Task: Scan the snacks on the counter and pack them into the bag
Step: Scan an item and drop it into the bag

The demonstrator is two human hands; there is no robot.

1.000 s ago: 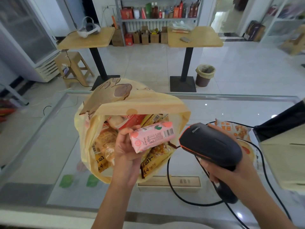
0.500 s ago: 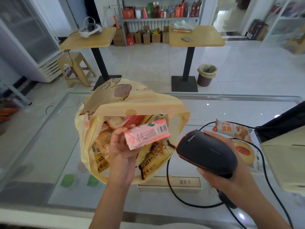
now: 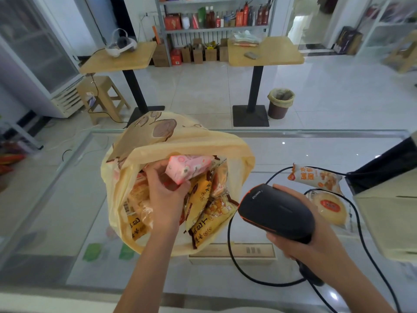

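Note:
A yellow plastic bag (image 3: 180,141) lies open on the glass counter (image 3: 316,145), holding several orange and yellow snack packets (image 3: 209,220). My left hand (image 3: 162,190) reaches into the bag's mouth and grips a pink carton (image 3: 189,167) near its upper edge. My right hand (image 3: 300,242) grips a black barcode scanner (image 3: 275,211) to the right of the bag, its head turned toward the bag. Beyond the scanner lie an orange-and-white snack packet (image 3: 316,178) and a round wrapped cake (image 3: 329,207).
The scanner's black cable (image 3: 232,256) loops over the counter in front of the bag. A flat wooden box (image 3: 232,253) shows under the glass. A dark and beige device (image 3: 388,199) stands at the right edge. Tables and shelves stand beyond the counter.
My left hand has turned the pink carton away from the scanner and moved it up into the bag's mouth. The scanner has dropped slightly to the right.

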